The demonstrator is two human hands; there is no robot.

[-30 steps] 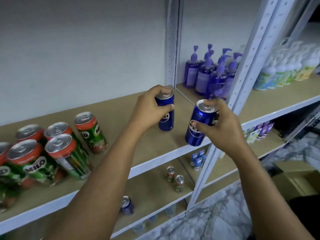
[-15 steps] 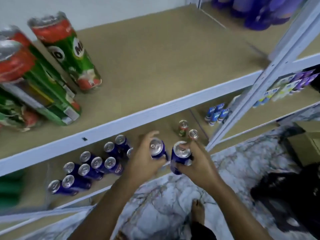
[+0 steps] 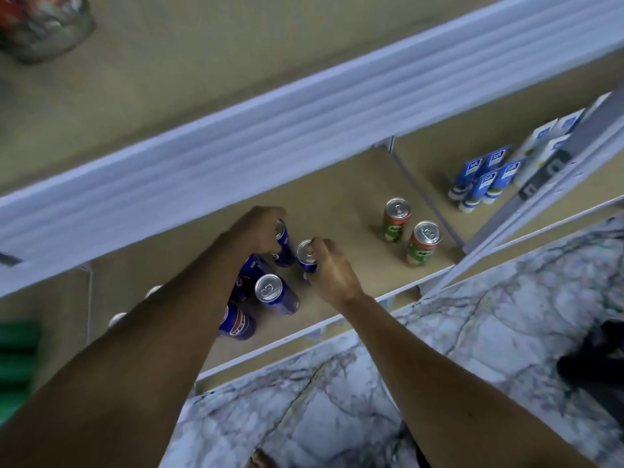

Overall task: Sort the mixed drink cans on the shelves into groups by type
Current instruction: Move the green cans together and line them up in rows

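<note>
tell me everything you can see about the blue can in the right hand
The blue can is a slim, metal-looking drink can with a silver top and pull tab; its label is hidden. It stands roughly upright on the lower shelf, whether fully set down I cannot tell. The right hand grips its upper part from the near side, fingers curled round the rim. It sits just right of another blue can gripped by the left hand, at the edge of the blue can group.
</note>
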